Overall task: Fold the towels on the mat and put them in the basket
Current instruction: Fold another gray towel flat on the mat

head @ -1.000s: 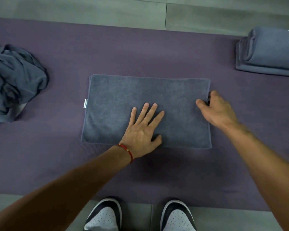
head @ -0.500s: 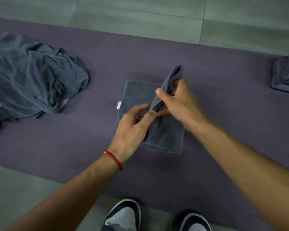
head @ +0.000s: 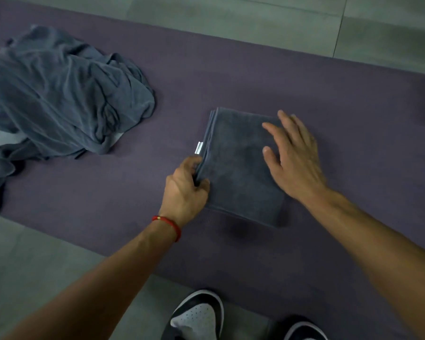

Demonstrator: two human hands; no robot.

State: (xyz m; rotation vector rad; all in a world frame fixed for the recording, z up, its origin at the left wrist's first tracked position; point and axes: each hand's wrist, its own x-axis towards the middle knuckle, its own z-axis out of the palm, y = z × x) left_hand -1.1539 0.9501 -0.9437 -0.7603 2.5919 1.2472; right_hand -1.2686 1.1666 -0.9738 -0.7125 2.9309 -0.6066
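Observation:
A grey towel (head: 238, 165), folded into a compact rectangle with a small white tag on its left edge, lies in the middle of the purple mat (head: 329, 114). My left hand (head: 185, 190) pinches the stacked layers at the towel's near left edge. My right hand (head: 292, 155) lies flat on the towel's right side with its fingers spread. A heap of crumpled grey towels (head: 59, 94) lies at the mat's left end. No basket is in view.
Grey floor tiles (head: 255, 23) run beyond the mat and in front of it. My two shoes (head: 199, 315) stand at the mat's near edge.
The towel's right half has been folded over onto the left, so it is half as wide. My right hand let go and now lies flat on top; my left hand moved to the left edge.

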